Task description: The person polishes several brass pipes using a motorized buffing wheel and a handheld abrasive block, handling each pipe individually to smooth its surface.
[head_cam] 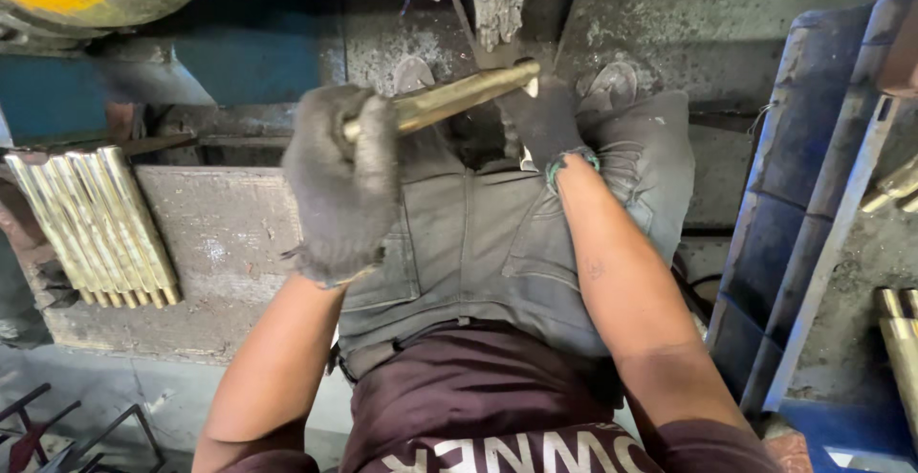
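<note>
Hands: two, both in dark grey knit gloves, belonging to the seated person whose lap filled the middle of the view.
Left hand (344,181): fingers wrapped fully round the near end of the brass rod (459,95), closed tight on it.
Right hand (545,119): rested at the rod's far end, fingers curled under or beside it; whether they truly gripped it could not be told.
Rod in hand: one, held above the knees, tilted so its far end rose toward the right, just under the dark metal piece (497,19) that hung from the machine above.
Look of the rod: long, straight, yellow-gold with a dull shine, the far end cut flat; its cross-section could not be made out.
Stacked rods (91,224): about seven, same brass colour, laid side by side in a fan on the grey concrete surface (229,234) at the person's left.
Other rods (899,330): a few more brass ends showed at the right edge, beside the blue frame (803,196); exact count unclear.
Clothing: grey trousers, maroon shirt.
</note>
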